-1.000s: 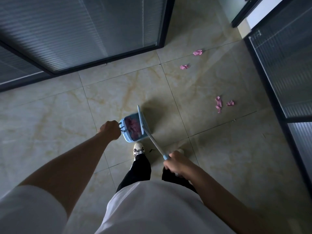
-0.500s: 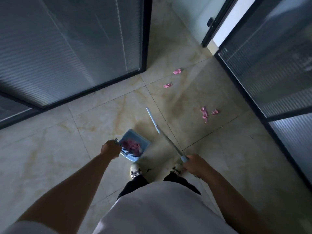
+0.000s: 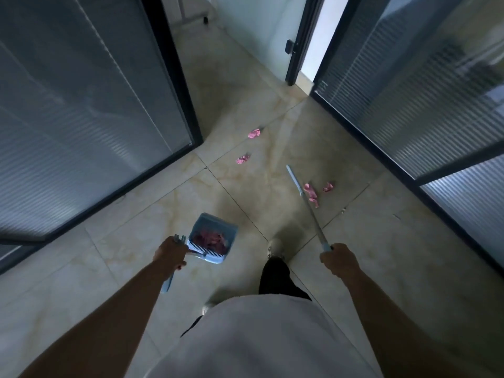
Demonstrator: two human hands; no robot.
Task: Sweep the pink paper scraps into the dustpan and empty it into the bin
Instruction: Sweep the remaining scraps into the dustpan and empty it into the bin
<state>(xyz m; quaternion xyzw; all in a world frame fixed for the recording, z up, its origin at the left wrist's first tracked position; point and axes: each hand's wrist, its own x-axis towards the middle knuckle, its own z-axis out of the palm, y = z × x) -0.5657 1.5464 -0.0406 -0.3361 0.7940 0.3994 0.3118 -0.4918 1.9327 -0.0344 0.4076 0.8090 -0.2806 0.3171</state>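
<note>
My left hand (image 3: 171,253) grips the handle of a light blue dustpan (image 3: 212,233), which holds a heap of pink paper scraps (image 3: 211,239). My right hand (image 3: 338,261) grips the pale blue handle of the broom (image 3: 306,201), whose head points away along the floor. Loose pink scraps lie on the tiles ahead: a scrap (image 3: 311,193) just right of the broom, a smaller scrap (image 3: 328,186) beside it, a scrap (image 3: 242,159) farther off, and the farthest scrap (image 3: 254,133). No bin is in view.
Glass partitions with black frames stand to the left (image 3: 90,110) and to the right (image 3: 425,105), leaving a tiled corridor between them. A dark door frame (image 3: 298,45) stands at the far end. My leg and shoe (image 3: 275,249) are between the dustpan and the broom.
The view has tilted up and moved forward along the corridor. The broom has swung out of the dustpan to the right, toward the nearest scraps. The dustpan stays in my left hand.
</note>
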